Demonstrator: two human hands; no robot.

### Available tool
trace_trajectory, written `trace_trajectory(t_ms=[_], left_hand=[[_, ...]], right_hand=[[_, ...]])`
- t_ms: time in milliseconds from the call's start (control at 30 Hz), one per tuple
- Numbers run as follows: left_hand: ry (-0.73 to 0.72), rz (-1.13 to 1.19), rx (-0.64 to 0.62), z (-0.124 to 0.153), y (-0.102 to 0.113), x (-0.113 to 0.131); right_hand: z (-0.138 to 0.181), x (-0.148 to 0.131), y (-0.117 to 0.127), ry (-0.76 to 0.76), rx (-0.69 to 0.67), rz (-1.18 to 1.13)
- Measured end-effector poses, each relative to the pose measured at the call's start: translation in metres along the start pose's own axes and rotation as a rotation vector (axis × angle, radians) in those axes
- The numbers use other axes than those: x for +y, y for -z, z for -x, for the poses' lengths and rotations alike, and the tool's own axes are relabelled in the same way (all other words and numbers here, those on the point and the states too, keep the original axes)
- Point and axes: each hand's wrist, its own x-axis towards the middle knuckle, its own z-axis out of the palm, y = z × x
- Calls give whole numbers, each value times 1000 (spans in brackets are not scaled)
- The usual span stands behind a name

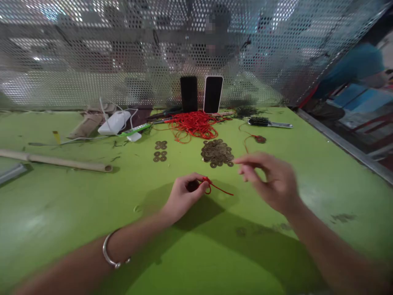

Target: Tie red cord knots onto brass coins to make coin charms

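Note:
My left hand (186,194) is closed in a pinch on a red cord (222,189) just above the green table. The cord makes a small knot and loop at my fingertips, and its loose end points right. Something dark shows inside the curl of these fingers, too shaded to make out. To the right, my right hand (270,180) hovers with thumb and index finger apart, slightly blurred, and nothing visible between them. Beyond both hands lies a pile of round coins with holes (216,152). Two small clusters of similar coins (160,156) sit to its left.
A tangle of red cord (196,124) lies before two upright phones (188,93). At right are a hairbrush (267,122) and a corded coin piece (260,139). A bamboo pole (61,161), white adapter (115,123) and green power strip (135,130) occupy the left. Perforated metal (138,53) backs the table.

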Motion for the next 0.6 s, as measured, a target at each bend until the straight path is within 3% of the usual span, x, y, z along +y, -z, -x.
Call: trace_trajectory(t_ms=[200, 600], left_hand=[[-70, -162, -149, 5, -2, 7], [-117, -240, -227, 4, -3, 13]], right_hand=[[4, 17, -30, 56, -287, -104], [11, 14, -35, 25, -281, -81]])
